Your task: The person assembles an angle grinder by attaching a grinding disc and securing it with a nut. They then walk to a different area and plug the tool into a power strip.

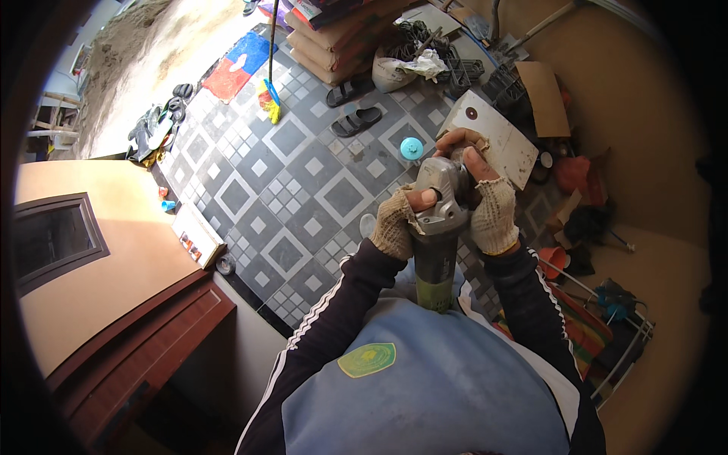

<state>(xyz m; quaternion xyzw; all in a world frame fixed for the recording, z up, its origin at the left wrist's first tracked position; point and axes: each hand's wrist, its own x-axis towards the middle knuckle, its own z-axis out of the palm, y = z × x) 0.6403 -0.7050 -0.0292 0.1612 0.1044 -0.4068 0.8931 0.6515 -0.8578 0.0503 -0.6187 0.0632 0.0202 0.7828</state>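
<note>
An angle grinder (pixel 438 262) is held in front of my body, its metal gear head pointing away from me and its dark and green body hanging toward my shirt. My left hand (pixel 396 221), in a knitted fingerless glove, is closed on the left side of the head, with its thumb lying across the metal. My right hand (pixel 493 205), gloved the same way, closes round the far right side of the head with thumb and fingers bent. Whatever small part may sit between the right fingertips is hidden. I cannot make out a disc on the grinder.
Beyond the grinder, a turquoise round object (pixel 411 149) stands on the patterned tile floor (pixel 262 163). A pale board (pixel 504 140) lies to the right, near clutter along the wall. Black sandals (pixel 355 121) and stacked sacks (pixel 326 53) are farther off. Left is a wooden door (pixel 114 227).
</note>
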